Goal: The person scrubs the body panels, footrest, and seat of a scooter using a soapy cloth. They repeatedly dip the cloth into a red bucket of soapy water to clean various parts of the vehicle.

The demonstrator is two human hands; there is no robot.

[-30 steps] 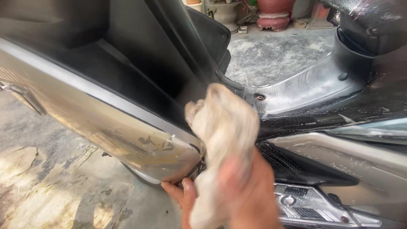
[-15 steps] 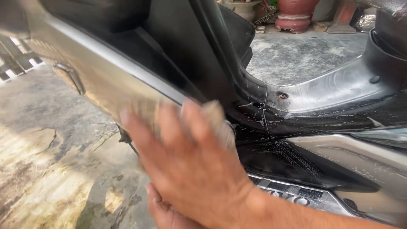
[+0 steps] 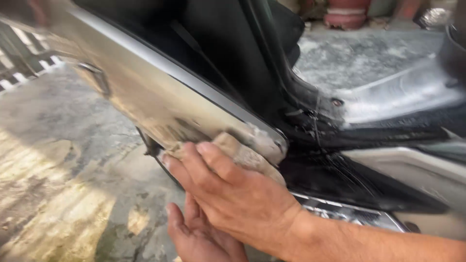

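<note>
Lower now, the right hand (image 3: 238, 194) presses a beige rag (image 3: 242, 153) flat against the silver panel (image 3: 160, 97); left hand (image 3: 199, 237) open beneath.

Outdoor concrete floor (image 3: 63, 184), grey, cracked and stained, sunlit in patches at the lower left of the frame; a striped railing or gate (image 3: 19, 63), blurred, at the upper left; reddish clay pot (image 3: 345, 13) at the top right, on pale, mottled ground (image 3: 359, 60)

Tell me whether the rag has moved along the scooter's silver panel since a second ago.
Yes. The rag, under the right hand, has gone from held up beside the silver panel to pressed flat on its lower edge, further left of the black floorboard.
</note>
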